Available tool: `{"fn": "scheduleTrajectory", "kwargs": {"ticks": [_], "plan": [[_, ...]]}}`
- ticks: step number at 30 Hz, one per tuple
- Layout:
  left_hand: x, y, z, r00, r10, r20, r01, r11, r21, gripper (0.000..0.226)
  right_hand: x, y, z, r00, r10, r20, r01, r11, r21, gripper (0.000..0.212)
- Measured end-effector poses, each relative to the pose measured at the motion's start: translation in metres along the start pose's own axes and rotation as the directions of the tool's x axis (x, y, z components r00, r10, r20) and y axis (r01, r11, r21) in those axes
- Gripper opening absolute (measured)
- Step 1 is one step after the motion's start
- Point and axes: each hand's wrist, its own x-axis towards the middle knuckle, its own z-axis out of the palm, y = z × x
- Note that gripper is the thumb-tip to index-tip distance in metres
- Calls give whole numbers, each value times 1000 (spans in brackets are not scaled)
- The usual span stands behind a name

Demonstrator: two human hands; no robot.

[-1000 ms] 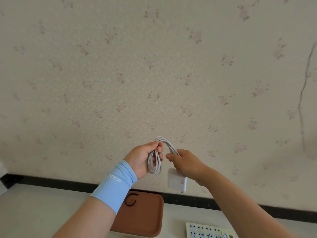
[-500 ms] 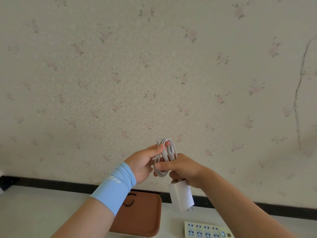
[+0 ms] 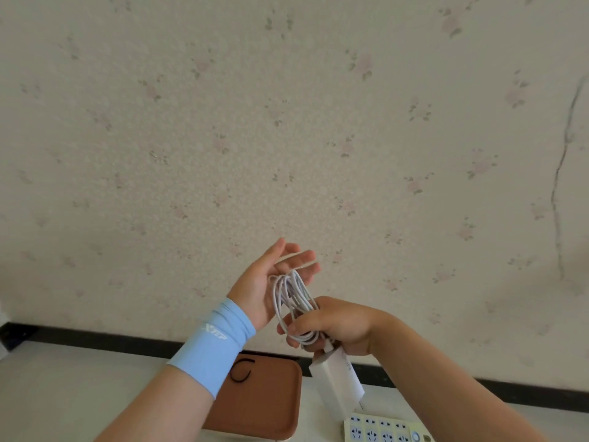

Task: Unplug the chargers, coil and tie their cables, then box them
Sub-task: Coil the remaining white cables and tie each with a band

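With the right hand (image 3: 331, 323) grasping the coiled cable (image 3: 294, 301) above its dangling charger (image 3: 339, 382) and the left hand (image 3: 271, 282) released, pinching every loop mattered before tying.

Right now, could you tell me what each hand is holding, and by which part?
The right hand grips the coiled white cable around its lower loops, the charger hanging below. The left hand is open, holding nothing.
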Motion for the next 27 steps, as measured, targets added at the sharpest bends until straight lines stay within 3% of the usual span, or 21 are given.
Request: {"fn": "scheduleTrajectory", "kwargs": {"ticks": [4, 7, 12, 15, 17, 21, 23, 25, 27], "plan": [[1, -5, 10, 984, 121, -129, -96, 977, 190, 27, 5, 2, 10, 999, 39, -9, -39, 999, -13, 14], [4, -7, 11, 975, 151, -164, -116, 971, 209, 34, 8, 5, 13, 997, 65, -31, -66, 997, -49, 13], [4, -1, 12, 957, 211, -198, -181, 971, 157, 39, 12, 5, 11, 999, 24, -47, -29, 994, -106, 56], [3, 0, 11, 945, 249, -213, -232, 967, 102, 40, 9, 2, 11, 1000, 23, -12, -24, 999, -44, 35], [1, -1, 11, 947, 254, -199, -245, 967, 69, 37, 6, 1, 13, 999, 22, -24, -25, 991, -134, 21], [-1, -3, 10, 949, 272, -161, -254, 959, 123, 25, 9, 5, 12, 1000, -3, -22, 0, 993, -117, 28], [0, -2, 4, 970, 225, -96, -210, 967, 145, 33, 10, 9, 8, 998, -29, -56, 26, 998, -57, 29], [0, 1, -5, 994, 104, -26, -98, 979, 178, 55, 11, 12, 3, 991, -28, -132, 33, 999, 34, 26], [-4, -2, -9, 999, -17, 37, -2, 890, 455, 61, 12, 15, -3, 979, -12, -203, 28, 997, 76, 24]]}}
